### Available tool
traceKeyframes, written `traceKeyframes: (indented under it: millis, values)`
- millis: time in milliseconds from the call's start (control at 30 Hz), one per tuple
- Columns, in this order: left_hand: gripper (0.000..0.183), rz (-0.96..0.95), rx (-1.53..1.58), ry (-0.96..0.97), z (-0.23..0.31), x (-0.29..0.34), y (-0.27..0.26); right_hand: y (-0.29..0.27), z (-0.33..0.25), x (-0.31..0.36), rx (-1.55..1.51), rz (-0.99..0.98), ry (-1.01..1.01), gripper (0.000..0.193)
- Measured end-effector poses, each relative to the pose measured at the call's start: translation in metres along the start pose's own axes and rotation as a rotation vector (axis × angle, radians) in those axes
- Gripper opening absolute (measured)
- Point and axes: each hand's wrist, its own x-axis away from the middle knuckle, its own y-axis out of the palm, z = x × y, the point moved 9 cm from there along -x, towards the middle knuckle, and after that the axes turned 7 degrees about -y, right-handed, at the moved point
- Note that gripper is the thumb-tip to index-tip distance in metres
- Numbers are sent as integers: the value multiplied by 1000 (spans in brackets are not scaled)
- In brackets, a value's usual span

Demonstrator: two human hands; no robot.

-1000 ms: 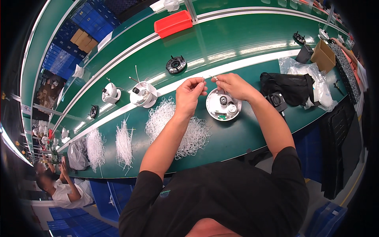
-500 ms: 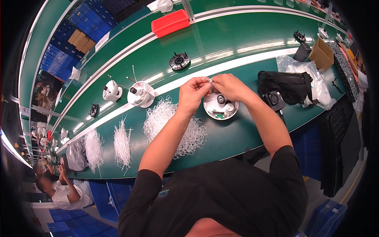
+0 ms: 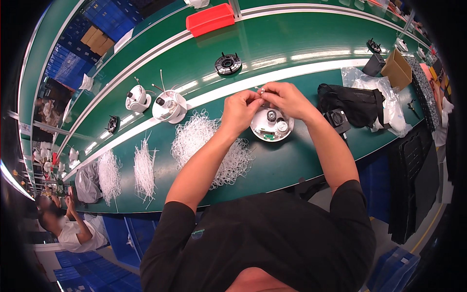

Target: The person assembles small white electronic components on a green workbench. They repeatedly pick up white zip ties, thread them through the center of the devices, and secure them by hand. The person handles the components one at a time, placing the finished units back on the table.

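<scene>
My left hand [image 3: 239, 112] and my right hand [image 3: 287, 100] meet above the far edge of a white round camera unit [image 3: 260, 132]. Fingertips of both are pinched together on a small white piece [image 3: 262, 90]; whether it is a wire end or a cable tie I cannot tell. The unit lies on the green table with its dark lens, a round white part and a strip of green circuit board facing up. Its far rim is hidden by my fingers. Next to my left forearm spreads a big pile of looped white cable ties [image 3: 194, 141].
Two white camera units [image 3: 169, 108] with upright cables stand left. Further left lie straight white ties [image 3: 144, 170]. A black ring part [image 3: 227, 63] and a red tray [image 3: 210, 20] are beyond. Right are a black mesh bag [image 3: 348, 104], clear plastic and a cardboard box [image 3: 396, 69].
Both hands stay pinched at the unit's far edge, and their fingertips have shifted slightly. The black ring part has moved a little right. The whole view has tilted slightly.
</scene>
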Motion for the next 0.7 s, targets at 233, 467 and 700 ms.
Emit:
traceKeyframes:
  millis: [233,467,700]
  values:
    - [7,-3,-491,297,28,15,13,-13,30,3,-319,180,115,27]
    - [10,70,-544,365,34,21,10,-6,20,4,-12,18,-22,19]
    - [14,101,-462,289,19,17,2,8,2,-7,294,-155,-117,19]
